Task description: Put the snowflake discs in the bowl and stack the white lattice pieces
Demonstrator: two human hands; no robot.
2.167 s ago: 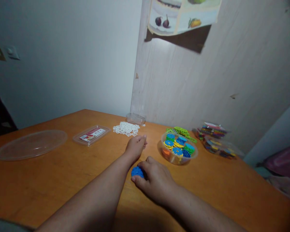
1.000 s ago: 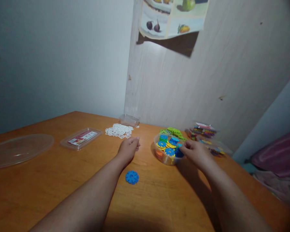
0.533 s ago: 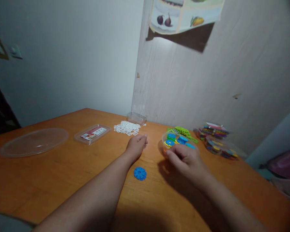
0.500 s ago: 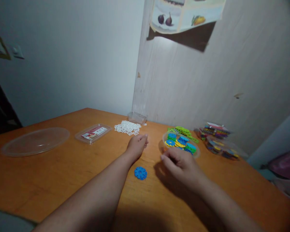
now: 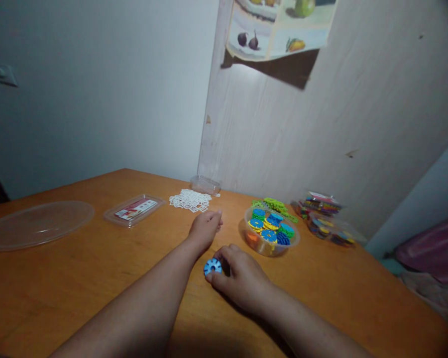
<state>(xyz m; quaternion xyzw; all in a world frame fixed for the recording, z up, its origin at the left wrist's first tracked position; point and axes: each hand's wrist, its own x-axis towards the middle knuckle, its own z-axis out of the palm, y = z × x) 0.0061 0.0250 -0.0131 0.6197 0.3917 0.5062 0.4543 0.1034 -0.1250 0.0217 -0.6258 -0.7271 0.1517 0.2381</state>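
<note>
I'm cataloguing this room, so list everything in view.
table: one, orange, front
disc: at least one, blue, table's near middle
bowl: one, transparent, middle right
bowl discs: many, multicoloured, inside
green pieces: several, green, behind the bowl
packs: at least two, multicoloured, far right
white pieces: many, white, back middle
tub: one, transparent, behind them
labelled lid: one, transparent, left
round lid: one, transparent, far left
walls: pale grey, behind; count unclear
poster: one, multicoloured, top middle
switch: one, white, upper left
cloth: at least one, pink, right edge
forearms: two, bare, bottom
left hand: one, bare, fingers curled, middle
right hand: one, bare, gripping the disc
</note>
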